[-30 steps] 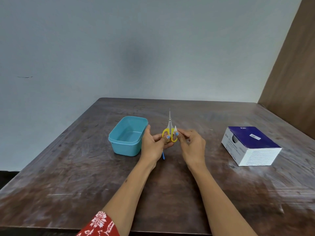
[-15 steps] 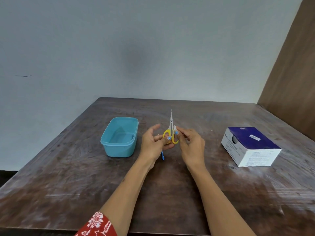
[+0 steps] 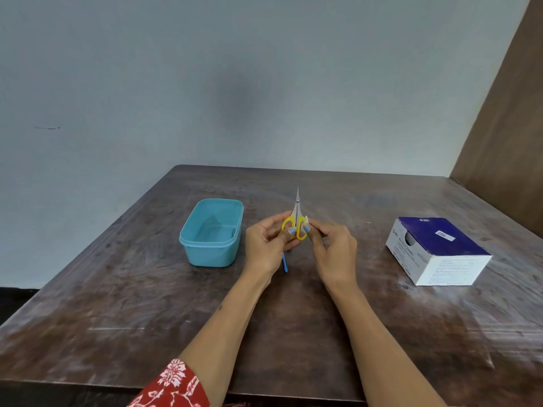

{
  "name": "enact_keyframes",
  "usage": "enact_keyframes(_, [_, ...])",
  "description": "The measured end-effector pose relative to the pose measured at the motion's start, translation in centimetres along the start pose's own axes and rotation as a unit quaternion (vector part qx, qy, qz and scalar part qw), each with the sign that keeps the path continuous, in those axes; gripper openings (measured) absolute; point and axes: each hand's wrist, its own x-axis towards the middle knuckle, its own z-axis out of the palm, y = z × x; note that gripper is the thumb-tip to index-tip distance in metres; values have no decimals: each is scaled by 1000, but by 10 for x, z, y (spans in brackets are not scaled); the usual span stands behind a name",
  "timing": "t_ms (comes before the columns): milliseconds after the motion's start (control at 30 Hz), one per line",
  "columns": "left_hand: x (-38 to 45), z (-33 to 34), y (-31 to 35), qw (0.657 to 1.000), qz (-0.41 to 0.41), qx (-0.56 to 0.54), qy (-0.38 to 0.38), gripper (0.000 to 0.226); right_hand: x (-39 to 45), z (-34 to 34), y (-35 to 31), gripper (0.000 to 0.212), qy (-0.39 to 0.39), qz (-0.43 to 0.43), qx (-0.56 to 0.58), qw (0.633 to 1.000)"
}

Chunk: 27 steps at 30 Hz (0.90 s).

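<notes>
Small scissors point(image 3: 296, 212) with yellow handles and a slim steel blade point up and away, held above the middle of the table. My left hand point(image 3: 266, 248) grips the left handle loop, fingers curled round it. My right hand point(image 3: 332, 248) pinches a small white piece point(image 3: 306, 221) against the right handle loop. A thin blue strip point(image 3: 284, 264) hangs below my left hand. Whether that strip is part of the scissors I cannot tell.
An open, empty light-blue plastic tub point(image 3: 211, 233) stands left of my hands on the dark wooden table point(image 3: 147, 304). A white and dark-blue cardboard box point(image 3: 437, 249) lies to the right. A brown panel point(image 3: 505, 118) rises at the far right, a pale wall behind.
The blue tub has shifted left, away from my left hand, whose thumb first touched it. Both hands have kept hold of the scissors at about the same spot.
</notes>
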Motion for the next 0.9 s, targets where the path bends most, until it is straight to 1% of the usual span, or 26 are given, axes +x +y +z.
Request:
enact_keyframes(100, [0, 1, 0, 1000, 6, 2, 9, 34, 0, 2, 0, 17, -8, -4, -12, 1000])
enact_keyframes(233, [-1, 2, 1, 1000, 0, 2, -4, 33, -1, -2, -3, 17, 48, -36, -26, 998])
enact_keyframes(300, [-1, 3, 1, 1000, 4, -19, 3, 33, -2, -3, -6, 17, 44, -21, -16, 999])
enact_keyframes(400, [0, 3, 0, 999, 12, -26, 18, 32, -3, -2, -9, 18, 4, 37, 32, 999])
enact_keyframes(433, [0, 3, -1, 999, 11, -24, 21, 32, -3, -2, -9, 18, -3, 45, 37, 998])
enact_keyframes(467, [-1, 3, -1, 999, 8, -23, 21, 31, -3, -1, -8, 18, 3, 40, 32, 999])
enact_keyframes(600, [-3, 6, -3, 999, 4, -37, 11, 30, -3, -3, -12, 19, 70, 6, 13, 997])
enact_keyframes(667, [-2, 5, -2, 999, 10, -43, 13, 30, -4, -4, -14, 19, 58, 21, 20, 998])
enact_keyframes(767, [0, 3, -3, 997, 15, -65, 23, 29, -5, -3, -16, 18, 11, 75, 59, 995])
enact_keyframes(833, [0, 3, -3, 997, 7, -77, 23, 27, -5, -3, -18, 18, 14, 84, 75, 994])
enact_keyframes(900, [-1, 4, -3, 996, -3, -85, 20, 27, -5, -4, -19, 18, 35, 80, 76, 993])
